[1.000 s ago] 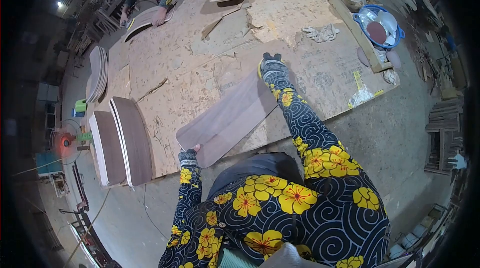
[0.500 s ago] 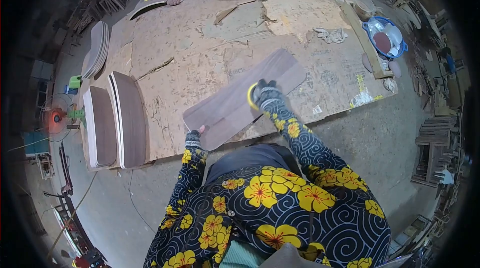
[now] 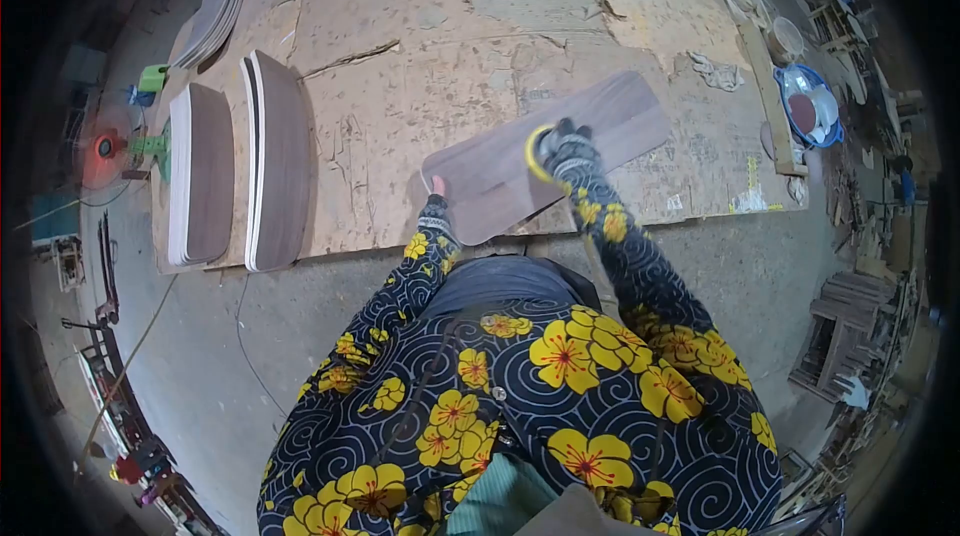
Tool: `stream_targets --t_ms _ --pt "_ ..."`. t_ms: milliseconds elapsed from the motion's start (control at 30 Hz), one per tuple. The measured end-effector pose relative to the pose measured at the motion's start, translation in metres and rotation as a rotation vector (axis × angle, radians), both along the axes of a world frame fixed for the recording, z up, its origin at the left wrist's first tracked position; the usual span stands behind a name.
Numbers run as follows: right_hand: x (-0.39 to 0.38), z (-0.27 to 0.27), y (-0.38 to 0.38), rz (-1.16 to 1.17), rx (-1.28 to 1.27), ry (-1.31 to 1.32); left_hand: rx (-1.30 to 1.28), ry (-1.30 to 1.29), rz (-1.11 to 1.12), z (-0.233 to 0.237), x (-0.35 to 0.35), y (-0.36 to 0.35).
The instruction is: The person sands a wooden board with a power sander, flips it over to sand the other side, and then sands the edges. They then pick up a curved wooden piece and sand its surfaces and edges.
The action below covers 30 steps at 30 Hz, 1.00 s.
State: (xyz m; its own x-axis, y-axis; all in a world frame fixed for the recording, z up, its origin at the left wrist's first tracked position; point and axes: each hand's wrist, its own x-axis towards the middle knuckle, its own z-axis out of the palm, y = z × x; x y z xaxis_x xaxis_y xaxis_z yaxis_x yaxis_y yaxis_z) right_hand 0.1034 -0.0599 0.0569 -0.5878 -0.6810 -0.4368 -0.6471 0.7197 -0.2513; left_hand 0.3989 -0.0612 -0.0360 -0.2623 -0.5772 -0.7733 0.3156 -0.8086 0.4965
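Note:
A long wooden board point(image 3: 480, 181) with rounded corners and a brown grain lies at a slant near the table's front edge. My left hand point(image 3: 434, 206), in a grey glove with a bare thumb, grips the board's near left corner. The thumb rests on top, and the other fingers are hidden. On the middle of the board, my gloved right hand point(image 3: 572, 148) is closed over a round sander point(image 3: 536, 158) with a yellow rim. Its underside is out of sight against the wood.
Curved boards point(image 3: 275, 161) and another stack point(image 3: 200, 176) stand left on the worn table point(image 3: 380, 126), with more point(image 3: 215, 11) behind. A red-lit fan point(image 3: 104, 146) is beyond. To the right are a rag point(image 3: 716, 71), a wooden strip point(image 3: 765, 86) and a blue basket point(image 3: 838, 126).
My view has tilted, so the table sits higher in the picture and the co-worker at the back is mostly out of sight. The sander has slid slightly toward the board's left end.

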Motion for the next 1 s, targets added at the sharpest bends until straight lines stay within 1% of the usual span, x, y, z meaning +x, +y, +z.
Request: stream_targets --t_ms 100,133,233,267,367,500,533,667,767,800,900,933,1000 --pt "0.04 0.005 0.024 0.266 -0.027 -0.089 0.021 0.03 0.006 0.001 0.001 0.002" --pt "0.046 0.013 0.027 0.282 -0.004 -0.076 0.027 0.038 0.005 0.001 0.0 0.002" --pt "0.029 0.002 0.01 0.103 0.047 -0.006 0.037 0.065 0.008 0.001 -0.003 0.002" --pt "0.021 0.004 0.012 0.043 -0.042 -0.005 0.042 0.073 0.006 0.001 -0.006 0.001" --pt "0.024 0.008 0.008 -0.015 -0.015 0.056 0.049 0.096 -0.004 0.003 -0.013 -0.002" --pt "0.068 0.023 0.029 0.202 -0.035 -0.096 0.044 0.127 -0.01 0.01 -0.025 -0.006" --pt "0.071 0.018 0.033 0.256 -0.095 -0.134 0.044 0.13 -0.011 0.01 -0.026 -0.006" --pt "0.06 0.014 0.01 0.076 -0.015 -0.081 0.048 0.139 -0.013 0.007 -0.03 -0.007" --pt "0.046 0.013 -0.003 -0.035 0.071 -0.101 0.049 0.152 -0.021 0.007 -0.033 -0.007" --pt "0.048 0.007 -0.011 -0.151 0.12 -0.185 0.052 0.15 -0.022 0.006 -0.033 -0.008" --pt "0.082 0.028 0.011 0.18 0.07 -0.085 0.048 0.154 -0.024 0.008 -0.036 -0.008" --pt "0.082 0.019 0.015 0.265 0.012 -0.129 0.05 0.155 -0.02 0.008 -0.037 -0.009" --pt "0.077 0.025 0.007 0.124 0.048 -0.128 0.047 0.149 -0.026 0.009 -0.036 -0.008"
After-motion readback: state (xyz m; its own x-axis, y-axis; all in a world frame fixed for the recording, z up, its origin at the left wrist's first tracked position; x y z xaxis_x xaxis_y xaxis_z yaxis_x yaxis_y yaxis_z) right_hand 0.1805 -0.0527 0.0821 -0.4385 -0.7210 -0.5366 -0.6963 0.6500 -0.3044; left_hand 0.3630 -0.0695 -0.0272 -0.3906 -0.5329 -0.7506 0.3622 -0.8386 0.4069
